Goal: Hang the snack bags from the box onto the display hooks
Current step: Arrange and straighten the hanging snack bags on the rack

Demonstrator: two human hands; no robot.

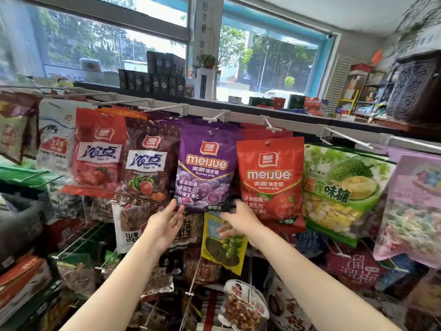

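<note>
The glossy purple grape gummy bag (205,168) hangs on its white plastic display hook (216,117). My left hand (164,223) touches its lower corner, fingers spread, grip empty. My right hand (241,219) is at its bottom edge, blurred; I cannot tell its grip.

A purple grape gummy bag (205,168) hangs upright from a white display hook (216,117) on the top rail, front facing out. Just beside it on the right, a red strawberry gummy bag (270,180) hangs from the next hook (269,125), tilted slightly.
</note>
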